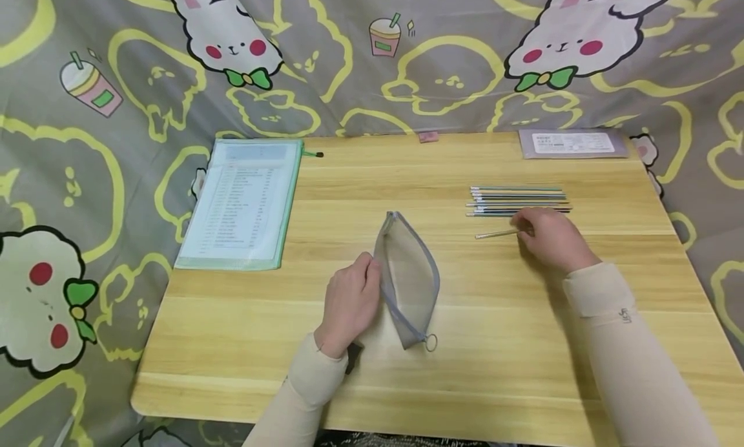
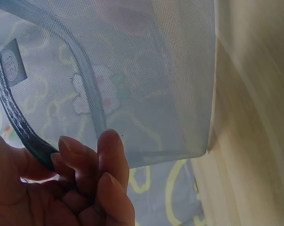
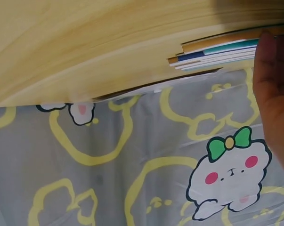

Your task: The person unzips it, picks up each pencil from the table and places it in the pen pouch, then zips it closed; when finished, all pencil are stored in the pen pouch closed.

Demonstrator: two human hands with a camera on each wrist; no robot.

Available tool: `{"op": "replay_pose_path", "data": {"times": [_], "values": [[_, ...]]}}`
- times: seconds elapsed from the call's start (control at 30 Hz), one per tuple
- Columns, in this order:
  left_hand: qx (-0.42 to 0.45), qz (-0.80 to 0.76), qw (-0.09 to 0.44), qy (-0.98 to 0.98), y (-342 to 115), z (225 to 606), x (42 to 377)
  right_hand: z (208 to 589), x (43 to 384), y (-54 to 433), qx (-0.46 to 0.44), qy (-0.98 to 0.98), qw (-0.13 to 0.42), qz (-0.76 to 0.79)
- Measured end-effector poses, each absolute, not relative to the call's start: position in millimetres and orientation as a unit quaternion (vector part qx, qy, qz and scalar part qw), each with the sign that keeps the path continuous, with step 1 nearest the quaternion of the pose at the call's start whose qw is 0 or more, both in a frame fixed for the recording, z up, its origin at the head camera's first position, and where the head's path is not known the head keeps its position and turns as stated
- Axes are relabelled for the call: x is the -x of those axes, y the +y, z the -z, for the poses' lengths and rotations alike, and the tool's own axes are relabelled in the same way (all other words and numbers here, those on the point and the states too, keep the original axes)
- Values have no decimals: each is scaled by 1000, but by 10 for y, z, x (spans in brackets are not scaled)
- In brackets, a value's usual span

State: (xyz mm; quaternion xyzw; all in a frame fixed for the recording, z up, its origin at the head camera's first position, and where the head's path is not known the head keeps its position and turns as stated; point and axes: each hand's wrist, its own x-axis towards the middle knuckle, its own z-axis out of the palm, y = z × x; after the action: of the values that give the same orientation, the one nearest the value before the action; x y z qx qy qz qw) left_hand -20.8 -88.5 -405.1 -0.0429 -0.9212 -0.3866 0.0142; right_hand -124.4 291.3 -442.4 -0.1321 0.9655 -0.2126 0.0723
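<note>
My left hand (image 1: 351,298) pinches the side edge of a grey mesh zip pouch (image 1: 407,285), thumb and fingers at the zipper band. The pouch stands with its mouth spread open, a ring pull hanging at the near end. In the left wrist view its sheer mesh (image 2: 146,103) and a small label inside show. At the right, my right hand (image 1: 552,237) pinches one gold-coloured pencil (image 1: 494,234), whose left end sticks out from the fingers. Just beyond lies a row of several pencils (image 1: 514,199), side by side, also seen in the right wrist view past the fingers (image 3: 269,61).
A green-edged clear zip folder (image 1: 238,205) with a printed sheet lies at the left of the wooden table (image 1: 232,343). A flat grey packet (image 1: 572,144) with a white label is at the back right. A small pink piece (image 1: 428,137) sits by the patterned curtain (image 1: 349,59).
</note>
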Motion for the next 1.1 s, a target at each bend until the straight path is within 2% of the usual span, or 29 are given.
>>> {"op": "replay_pose_path", "data": {"times": [0.33, 0.73, 0.83, 1.0, 1.1], "values": [[48, 397, 19, -917, -935, 4060, 175, 4354, 1165, 2826, 150, 970, 75, 175], [50, 391, 14, -919, -951, 4066, 112, 4314, 1043, 2737, 150, 964, 137, 171], [50, 389, 15, -920, -951, 4071, 98, 4281, 983, 2680, 148, 961, 121, 200], [47, 387, 16, -921, -948, 4062, 91, 4022, 828, 2452, 156, 943, 43, 290], [46, 386, 14, -921, -942, 4059, 85, 3785, 704, 2244, 141, 923, 40, 357]]}}
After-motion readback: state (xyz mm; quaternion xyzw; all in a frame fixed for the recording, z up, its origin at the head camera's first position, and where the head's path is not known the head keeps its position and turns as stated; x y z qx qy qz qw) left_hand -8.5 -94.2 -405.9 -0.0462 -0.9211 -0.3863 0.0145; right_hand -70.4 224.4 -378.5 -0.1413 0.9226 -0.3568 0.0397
